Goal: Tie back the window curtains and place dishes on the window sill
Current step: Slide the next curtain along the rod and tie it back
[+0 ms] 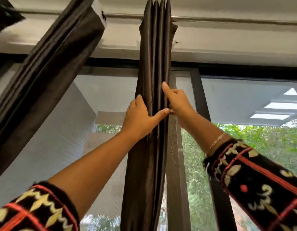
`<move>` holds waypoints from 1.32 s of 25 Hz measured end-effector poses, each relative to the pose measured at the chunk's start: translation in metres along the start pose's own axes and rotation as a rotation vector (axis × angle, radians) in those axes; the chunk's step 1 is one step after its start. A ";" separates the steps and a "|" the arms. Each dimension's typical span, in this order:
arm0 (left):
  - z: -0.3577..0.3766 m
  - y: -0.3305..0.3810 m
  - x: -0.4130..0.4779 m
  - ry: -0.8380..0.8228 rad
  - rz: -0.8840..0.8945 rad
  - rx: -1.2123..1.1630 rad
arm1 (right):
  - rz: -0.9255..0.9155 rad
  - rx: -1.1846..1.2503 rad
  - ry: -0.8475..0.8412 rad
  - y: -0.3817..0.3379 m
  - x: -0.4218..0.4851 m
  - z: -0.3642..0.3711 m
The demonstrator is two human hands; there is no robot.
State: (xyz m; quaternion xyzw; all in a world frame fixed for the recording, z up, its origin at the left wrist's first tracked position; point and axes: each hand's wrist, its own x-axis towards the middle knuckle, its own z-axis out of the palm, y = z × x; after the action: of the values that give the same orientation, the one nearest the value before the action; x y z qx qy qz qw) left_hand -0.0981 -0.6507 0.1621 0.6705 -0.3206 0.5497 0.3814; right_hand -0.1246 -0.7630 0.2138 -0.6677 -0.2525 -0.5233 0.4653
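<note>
A dark brown curtain point(154, 52) hangs from the rod, bunched into narrow pleats in the middle of the window. My left hand point(141, 114) presses flat against its left side, thumb stretched across the front folds. My right hand point(176, 100) holds the right edge of the pleats, index finger pointing up along a fold, other fingers curled behind the cloth. Both arms reach up high. A second brown curtain point(49, 77) hangs gathered at the left. No dishes or window sill are in view.
A metal curtain rod point(227, 20) runs along the top under a white beam. Dark window frames point(201, 100) and a mesh screen stand behind the curtain, with trees and a building outside.
</note>
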 end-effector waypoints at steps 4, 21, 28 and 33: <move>0.014 0.006 0.018 -0.021 -0.019 0.042 | -0.151 -0.077 -0.053 -0.016 0.040 0.013; 0.097 0.021 0.040 -0.055 0.214 -0.108 | -0.273 -0.949 0.219 0.012 0.096 -0.005; 0.143 0.083 0.045 -0.046 0.235 -0.146 | -0.210 -0.989 0.294 0.011 0.111 -0.085; 0.164 0.121 0.032 -0.095 0.202 -0.126 | -0.209 -0.961 0.235 0.010 0.097 -0.135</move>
State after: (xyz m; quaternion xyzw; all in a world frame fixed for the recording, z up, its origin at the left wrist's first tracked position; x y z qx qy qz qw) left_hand -0.1140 -0.8539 0.1956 0.6349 -0.4381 0.5315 0.3500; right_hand -0.1470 -0.9014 0.3035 -0.7141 0.0057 -0.6959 0.0757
